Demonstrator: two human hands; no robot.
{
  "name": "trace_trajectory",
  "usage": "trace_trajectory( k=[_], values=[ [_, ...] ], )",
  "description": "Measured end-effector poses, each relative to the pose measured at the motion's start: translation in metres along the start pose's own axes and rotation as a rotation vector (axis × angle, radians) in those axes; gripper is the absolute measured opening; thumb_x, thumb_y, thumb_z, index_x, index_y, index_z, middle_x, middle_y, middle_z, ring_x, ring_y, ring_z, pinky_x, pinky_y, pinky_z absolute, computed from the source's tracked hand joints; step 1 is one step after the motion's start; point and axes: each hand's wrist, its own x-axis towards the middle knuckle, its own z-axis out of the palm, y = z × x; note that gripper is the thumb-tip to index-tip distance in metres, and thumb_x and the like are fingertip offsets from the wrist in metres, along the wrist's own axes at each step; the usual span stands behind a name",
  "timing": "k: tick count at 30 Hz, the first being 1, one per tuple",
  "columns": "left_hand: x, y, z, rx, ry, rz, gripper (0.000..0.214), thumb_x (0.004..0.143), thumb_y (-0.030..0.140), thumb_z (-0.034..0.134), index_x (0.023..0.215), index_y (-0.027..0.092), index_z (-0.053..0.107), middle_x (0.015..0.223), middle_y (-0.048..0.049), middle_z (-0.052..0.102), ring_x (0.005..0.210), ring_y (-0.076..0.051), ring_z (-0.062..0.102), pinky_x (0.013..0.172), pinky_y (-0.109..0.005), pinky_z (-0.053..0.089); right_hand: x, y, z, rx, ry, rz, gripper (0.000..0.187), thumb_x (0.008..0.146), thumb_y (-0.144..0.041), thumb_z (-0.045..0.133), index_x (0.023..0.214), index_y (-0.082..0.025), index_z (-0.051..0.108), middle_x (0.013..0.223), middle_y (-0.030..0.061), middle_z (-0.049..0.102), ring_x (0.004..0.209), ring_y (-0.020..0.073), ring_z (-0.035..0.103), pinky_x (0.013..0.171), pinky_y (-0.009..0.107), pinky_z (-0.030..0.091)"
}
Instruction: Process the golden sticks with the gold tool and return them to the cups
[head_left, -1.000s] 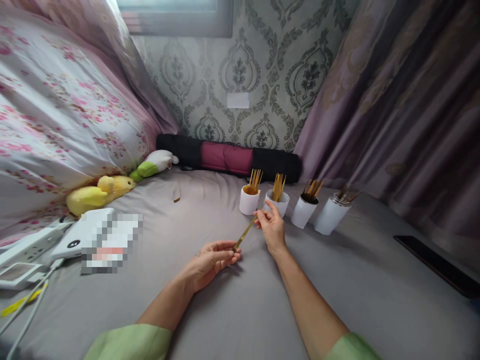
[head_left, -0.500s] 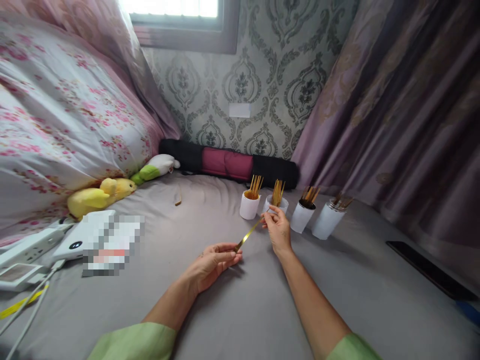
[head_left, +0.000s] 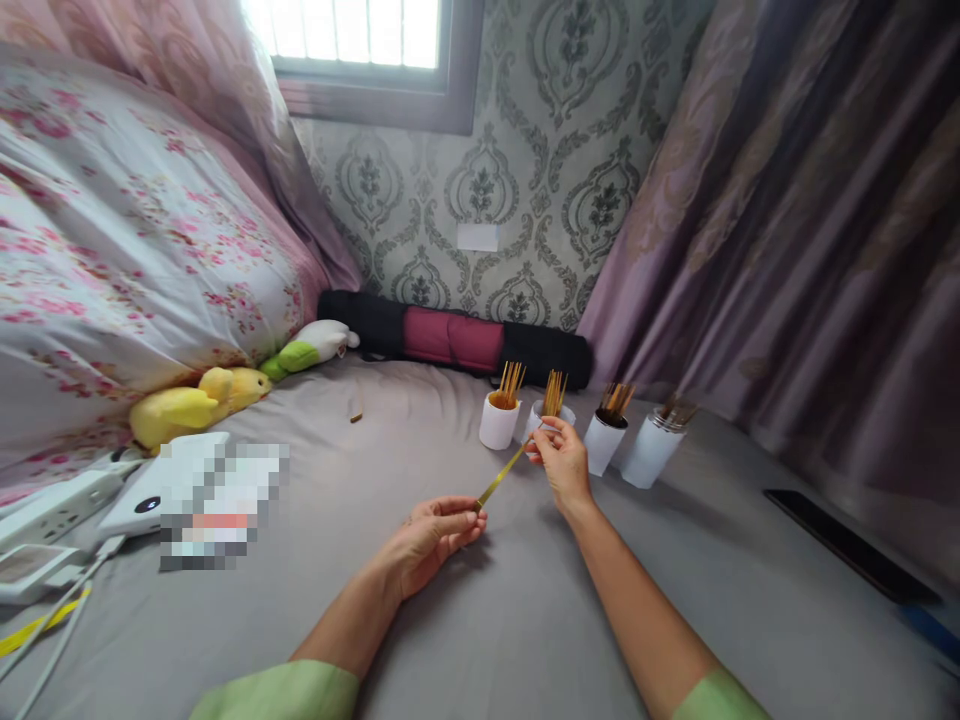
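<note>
A thin yellow stick (head_left: 504, 474) stretches between my two hands over the grey bed sheet (head_left: 465, 620). My left hand (head_left: 431, 535) pinches its near end with closed fingers. My right hand (head_left: 561, 462) pinches the far end, just in front of the second of several white cups. The cups (head_left: 499, 420) (head_left: 541, 420) (head_left: 602, 440) (head_left: 649, 449) stand in a row and hold upright sticks ranging from yellow to dark brown. Both arms wear light green sleeves.
A black and maroon roll (head_left: 457, 340) lies against the patterned wall. Yellow and green plush toys (head_left: 199, 395) rest by a floral pillow (head_left: 127, 260). White devices and cables (head_left: 67, 510) lie at left. A small brown piece (head_left: 356, 416) lies on the sheet. A dark phone (head_left: 847, 545) is at right.
My right hand has lifted the stick's far end slightly toward the second cup. The view has tilted up, showing more of the window. My left hand has barely moved.
</note>
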Motion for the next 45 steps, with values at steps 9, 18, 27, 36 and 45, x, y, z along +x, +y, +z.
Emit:
trace_trajectory(
  k=[9,18,27,36,45],
  values=[
    [0.001,0.0,0.0,0.003,0.032,0.002,0.026,0.062,0.002,0.07,0.084,0.005,0.057,0.083,-0.016,0.065,0.067,-0.013,0.063,0.064,-0.02,0.052,0.006,-0.01,0.002,0.001,-0.031,0.058,0.042,0.06,-0.038,0.068,0.093,-0.017,0.053,0.068,-0.0001,0.061,0.053,0.0138,0.062,0.04,0.021,0.047],
    [0.005,0.002,-0.003,-0.108,0.042,-0.001,0.018,0.066,0.007,0.068,0.081,0.007,0.059,0.079,-0.0106,0.064,0.062,-0.01,0.061,0.059,-0.018,0.051,0.015,-0.017,0.003,0.053,-0.044,0.108,0.042,0.057,-0.036,0.07,0.09,-0.018,0.053,0.066,-0.0008,0.062,0.054,0.0132,0.062,0.042,0.021,0.047],
    [0.012,0.009,-0.009,-0.333,0.077,-0.046,0.008,0.075,0.007,0.056,0.082,0.007,0.059,0.07,-0.0056,0.061,0.054,-0.007,0.056,0.049,-0.017,0.048,0.046,-0.039,-0.009,0.055,0.03,0.007,0.04,0.057,-0.031,0.07,0.09,-0.017,0.052,0.062,-0.002,0.061,0.053,0.0113,0.061,0.045,0.019,0.045],
    [0.019,0.012,-0.015,-0.433,0.035,0.034,0.01,0.078,0.007,0.048,0.079,0.009,0.058,0.067,-0.0049,0.059,0.052,-0.007,0.055,0.049,-0.017,0.047,0.088,-0.061,-0.018,-0.028,0.171,-0.164,0.032,0.059,-0.024,0.064,0.088,-0.018,0.052,0.059,-0.0037,0.059,0.051,0.0105,0.06,0.043,0.018,0.045],
    [0.021,0.015,-0.016,-0.432,0.019,0.039,0.009,0.077,0.007,0.049,0.079,0.008,0.058,0.069,-0.0051,0.059,0.054,-0.007,0.054,0.049,-0.017,0.046,0.117,-0.076,-0.009,-0.139,0.249,-0.309,0.026,0.064,-0.022,0.058,0.088,-0.017,0.052,0.059,-0.004,0.057,0.052,0.0111,0.06,0.043,0.019,0.044]
  ],
)
